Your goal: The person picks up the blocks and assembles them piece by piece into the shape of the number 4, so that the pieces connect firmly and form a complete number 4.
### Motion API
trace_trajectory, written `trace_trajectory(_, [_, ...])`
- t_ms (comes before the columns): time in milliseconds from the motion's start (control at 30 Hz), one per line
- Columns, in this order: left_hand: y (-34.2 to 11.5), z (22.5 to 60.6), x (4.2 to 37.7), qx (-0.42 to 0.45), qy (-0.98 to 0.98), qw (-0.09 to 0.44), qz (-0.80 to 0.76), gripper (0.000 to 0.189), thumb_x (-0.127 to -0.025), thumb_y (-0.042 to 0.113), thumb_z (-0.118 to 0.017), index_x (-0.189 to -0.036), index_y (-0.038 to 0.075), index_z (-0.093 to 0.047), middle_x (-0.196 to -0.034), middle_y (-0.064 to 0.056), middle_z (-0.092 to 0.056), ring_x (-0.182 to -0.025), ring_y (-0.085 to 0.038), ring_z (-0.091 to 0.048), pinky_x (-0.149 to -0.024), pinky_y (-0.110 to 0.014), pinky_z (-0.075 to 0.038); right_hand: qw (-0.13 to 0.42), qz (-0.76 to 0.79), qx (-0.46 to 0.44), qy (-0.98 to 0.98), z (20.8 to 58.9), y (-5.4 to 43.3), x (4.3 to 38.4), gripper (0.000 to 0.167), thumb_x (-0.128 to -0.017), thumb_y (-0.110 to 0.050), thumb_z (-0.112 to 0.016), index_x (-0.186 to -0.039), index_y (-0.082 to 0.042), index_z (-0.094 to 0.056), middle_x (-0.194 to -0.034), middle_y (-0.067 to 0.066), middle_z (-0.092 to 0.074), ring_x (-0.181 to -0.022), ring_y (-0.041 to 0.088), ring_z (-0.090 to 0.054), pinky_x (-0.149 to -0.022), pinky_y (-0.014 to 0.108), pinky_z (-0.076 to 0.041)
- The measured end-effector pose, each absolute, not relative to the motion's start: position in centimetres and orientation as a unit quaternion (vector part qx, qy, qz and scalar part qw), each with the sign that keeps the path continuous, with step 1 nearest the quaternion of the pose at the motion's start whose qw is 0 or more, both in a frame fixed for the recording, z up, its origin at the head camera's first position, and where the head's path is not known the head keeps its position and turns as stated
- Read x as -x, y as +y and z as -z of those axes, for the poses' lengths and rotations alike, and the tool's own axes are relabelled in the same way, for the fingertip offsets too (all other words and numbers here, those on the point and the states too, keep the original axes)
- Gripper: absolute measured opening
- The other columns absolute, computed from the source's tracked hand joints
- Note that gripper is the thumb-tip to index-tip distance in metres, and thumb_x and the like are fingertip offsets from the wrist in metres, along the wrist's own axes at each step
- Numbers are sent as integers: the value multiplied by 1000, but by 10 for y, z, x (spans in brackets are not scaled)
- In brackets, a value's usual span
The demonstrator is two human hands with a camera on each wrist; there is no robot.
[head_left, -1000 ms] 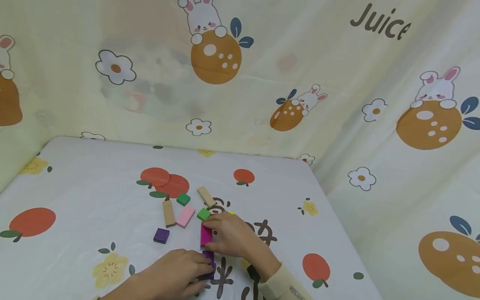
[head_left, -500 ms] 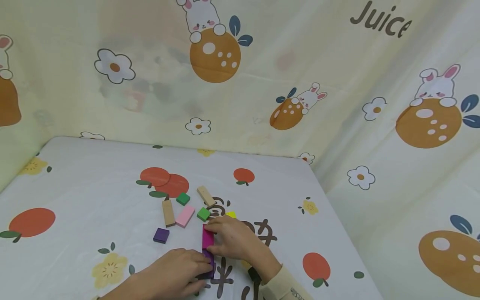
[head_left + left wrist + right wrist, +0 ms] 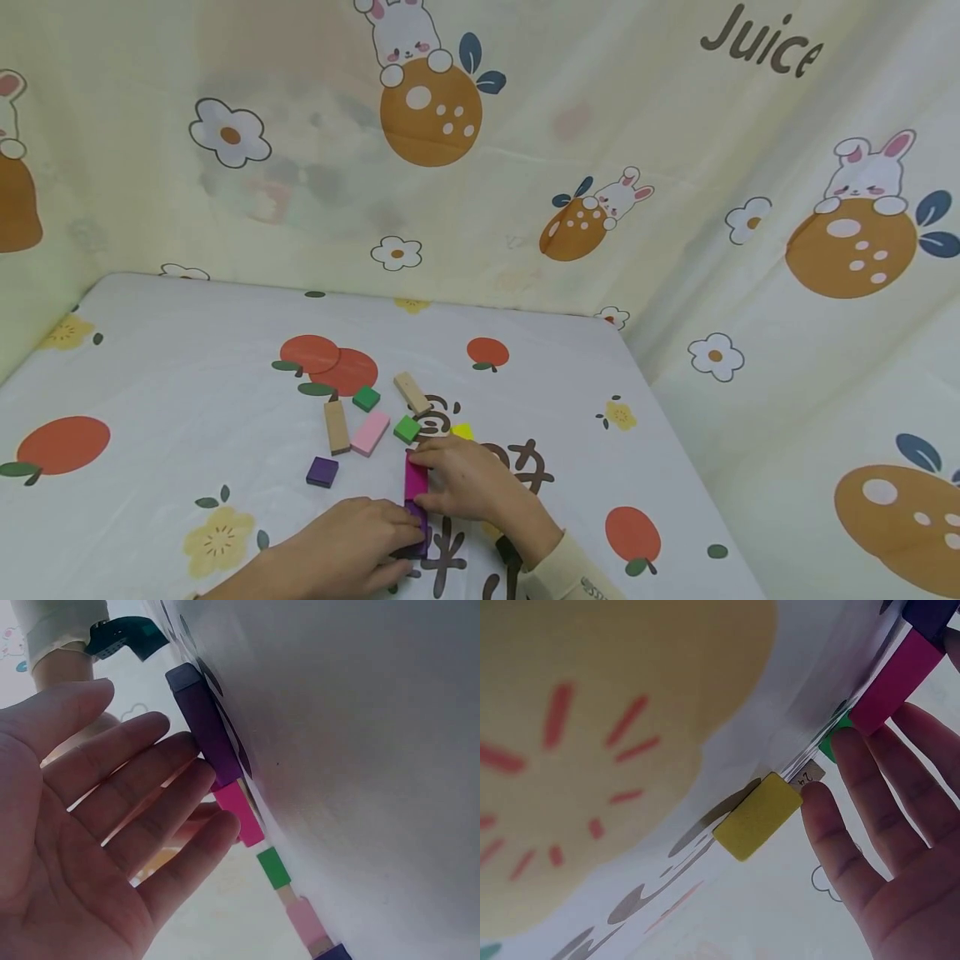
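Observation:
My right hand [image 3: 468, 473] pinches a magenta wooden block [image 3: 416, 477], thumb at its near end and fingertips at its far end. End to end with it lies a long purple block [image 3: 206, 724], nearer to me. My left hand [image 3: 360, 542] touches the purple block's left side and top with nearly straight fingers [image 3: 131, 791]; its thumb lies by the near end. In the head view this hand covers part of the purple block. Just beyond the right hand's fingertips is a yellow block [image 3: 757, 817], partly hidden in the head view.
Left and beyond the hands lie a light green block [image 3: 407, 428], a darker green block [image 3: 366, 398], a pink block [image 3: 371, 433], a small dark purple block [image 3: 322, 472] and two plain wooden blocks [image 3: 337, 427]. A printed curtain [image 3: 315, 208] hangs behind the table.
The magenta block has shifted slightly right and toward me, into line with the purple block. My right hand moved with it, uncovering more of the yellow block. The left hand stays in place.

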State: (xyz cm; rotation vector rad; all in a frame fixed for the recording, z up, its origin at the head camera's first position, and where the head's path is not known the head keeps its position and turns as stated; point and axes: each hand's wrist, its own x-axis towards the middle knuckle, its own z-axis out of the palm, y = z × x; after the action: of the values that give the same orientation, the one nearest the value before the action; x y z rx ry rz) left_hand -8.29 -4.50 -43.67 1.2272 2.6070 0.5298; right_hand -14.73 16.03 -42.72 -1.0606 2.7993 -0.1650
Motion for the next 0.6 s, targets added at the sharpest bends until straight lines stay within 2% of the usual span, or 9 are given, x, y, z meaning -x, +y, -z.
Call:
trace_trajectory(300, [-45, 437, 83, -420, 885, 92, -179, 31, -97, 37, -70, -123, 22, -75, -121, 9, -75, -118, -11, -67, -98, -39, -56, 72, 57, 348, 933, 429, 161, 146, 45, -89, -35, -79, -130, -18, -73, -135, -5, -69, -129, 13, -63, -106, 31, -52])
trace_trajectory(600, [-44, 440, 87, -438, 880, 63, -176, 24, -95, 33, -73, -116, 22, -77, -111, 10, -75, -107, -6, -69, -89, -33, -58, 78, 52, 352, 931, 428, 161, 145, 44, -92, -35, -76, -133, -17, -72, -138, -3, -68, -131, 14, -62, -107, 32, -52])
